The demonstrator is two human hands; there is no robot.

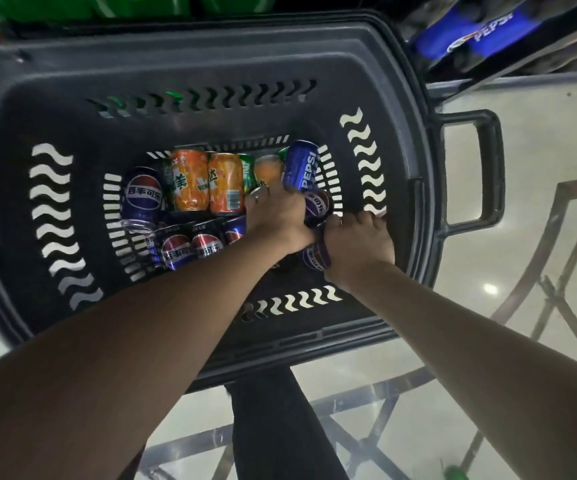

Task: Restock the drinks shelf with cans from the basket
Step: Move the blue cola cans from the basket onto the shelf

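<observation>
A dark plastic basket (pixel 211 57) sits below me with several cans on its floor. Orange cans (pixel 190 180) lie at the back, and blue Pepsi cans (pixel 141 197) lie at the left and front. My left hand (pixel 276 213) reaches down into the right part of the basket and closes on a blue Pepsi can (pixel 302 166) that tilts up at the back right. My right hand (pixel 358 242) is beside it, fingers wrapped around another blue Pepsi can (pixel 315 258). One more blue can (pixel 316 206) lies between the two hands.
The basket's handle (pixel 481 171) sticks out to the right. Green packs (pixel 148 3) and a blue Pepsi pack (pixel 477 32) sit on low shelving beyond the basket. A pale tiled floor (pixel 540 140) with dark lines lies to the right and below. My dark trouser leg (pixel 276 427) is under the basket.
</observation>
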